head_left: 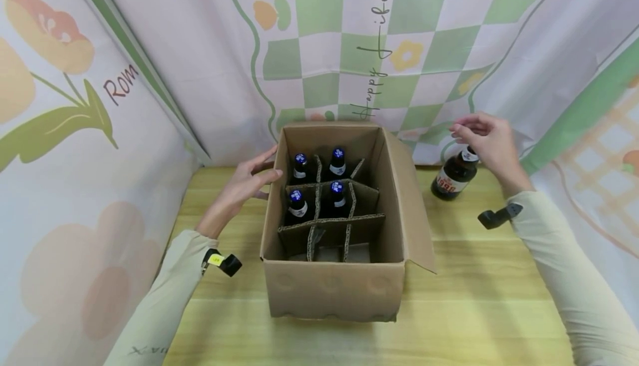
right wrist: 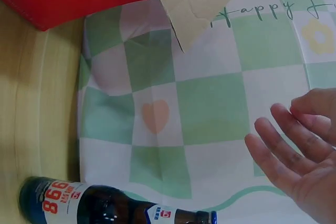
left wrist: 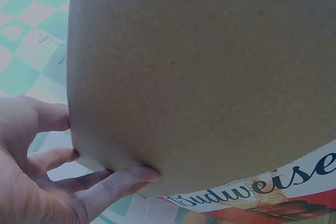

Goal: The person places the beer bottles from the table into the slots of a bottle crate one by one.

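Observation:
The open cardboard box (head_left: 333,288) holds several dark bottles with blue caps (head_left: 337,161) between its cardboard dividers (head_left: 349,227). Against the box's left side, my left hand (head_left: 244,183) rests with fingers spread; in the left wrist view its fingertips (left wrist: 144,172) touch the brown cardboard near a corner. A dark beer bottle (head_left: 453,177) with a red-and-white label stands upright on the table, right of the box. Above its neck is my right hand (head_left: 491,141), which hides the cap in the head view. The right wrist view shows that hand's loosely bent fingers (right wrist: 294,150) apart from the bottle.
A side flap (head_left: 411,205) of the box sticks out to the right, towards the single bottle. The light wood table (head_left: 464,294) ends against a checkered curtain (head_left: 369,33) at the back. Printed curtains also hang at the left and right.

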The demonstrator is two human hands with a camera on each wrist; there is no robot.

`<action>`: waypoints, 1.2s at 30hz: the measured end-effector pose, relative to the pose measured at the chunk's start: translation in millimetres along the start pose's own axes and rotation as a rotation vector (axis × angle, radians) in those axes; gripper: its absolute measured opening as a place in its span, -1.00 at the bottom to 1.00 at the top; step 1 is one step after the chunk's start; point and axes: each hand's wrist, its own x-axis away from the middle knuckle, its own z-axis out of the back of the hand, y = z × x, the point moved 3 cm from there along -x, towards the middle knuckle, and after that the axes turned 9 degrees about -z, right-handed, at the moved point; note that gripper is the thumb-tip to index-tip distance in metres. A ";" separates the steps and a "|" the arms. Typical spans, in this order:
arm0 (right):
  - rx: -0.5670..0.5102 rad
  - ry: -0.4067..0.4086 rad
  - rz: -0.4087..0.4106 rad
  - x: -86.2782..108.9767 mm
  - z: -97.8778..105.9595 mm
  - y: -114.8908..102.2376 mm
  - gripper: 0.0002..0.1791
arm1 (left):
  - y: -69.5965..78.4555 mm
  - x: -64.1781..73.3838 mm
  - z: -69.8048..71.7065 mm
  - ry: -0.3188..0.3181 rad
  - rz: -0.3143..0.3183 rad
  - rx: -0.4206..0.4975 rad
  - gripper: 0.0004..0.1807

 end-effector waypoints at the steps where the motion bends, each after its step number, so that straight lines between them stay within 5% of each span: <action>1: 0.006 0.016 -0.013 0.0 1.4 1.3 -0.71 | 0.1 0.0 -0.1 0.000 0.001 0.000 -0.22; 11: 0.098 0.194 -0.122 -3.1 17.2 32.6 -0.76 | 0.6 0.1 -1.8 0.003 0.000 0.004 -0.22; 19: 0.242 0.289 -0.106 -7.0 21.0 63.7 -0.59 | -1.0 -1.0 -1.3 0.007 -0.001 0.003 -0.22; 28: 0.149 0.266 -0.210 -16.3 6.4 110.4 -0.33 | 0.4 0.1 -0.8 0.013 -0.001 -0.013 -0.23; 36: -0.028 0.425 -0.104 -13.8 -12.1 137.9 -0.50 | -0.1 0.3 -1.6 0.011 0.003 0.004 -0.22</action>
